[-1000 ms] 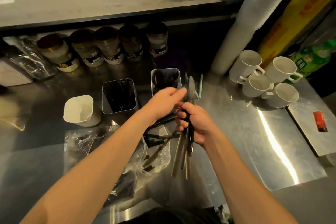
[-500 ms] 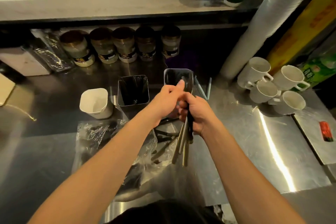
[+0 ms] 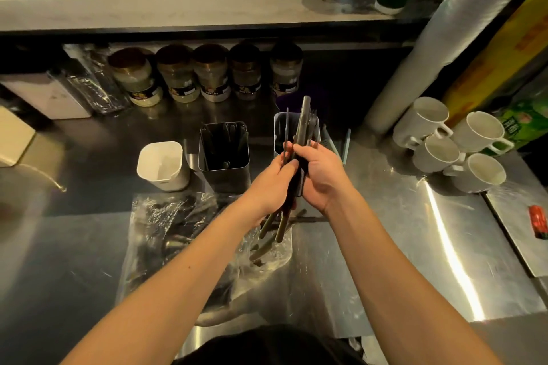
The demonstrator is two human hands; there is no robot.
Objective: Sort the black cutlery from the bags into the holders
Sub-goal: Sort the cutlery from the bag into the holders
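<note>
Both hands hold one upright bundle of black cutlery [image 3: 304, 124] above the steel counter. My left hand [image 3: 271, 187] grips its lower half and my right hand [image 3: 321, 175] wraps the middle from the right. The handles stick out below my hands. Just behind the bundle stands a metal holder [image 3: 316, 127], partly hidden. A second metal holder [image 3: 224, 151] with dark cutlery inside stands left of it. A white plastic holder [image 3: 161, 164] sits further left. A clear plastic bag [image 3: 178, 234] with more black cutlery lies under my left forearm.
Several jars [image 3: 212, 75] line the back under a raised shelf [image 3: 184, 0]. Several white mugs [image 3: 450, 142] cluster at the right beside a tall wrapped stack of cups [image 3: 439, 35]. A small red object [image 3: 537, 221] lies at the far right.
My left hand has moved from the bundle's top to grip its lower half. The bundle has turned more upright and risen in front of the right-hand metal holder.
</note>
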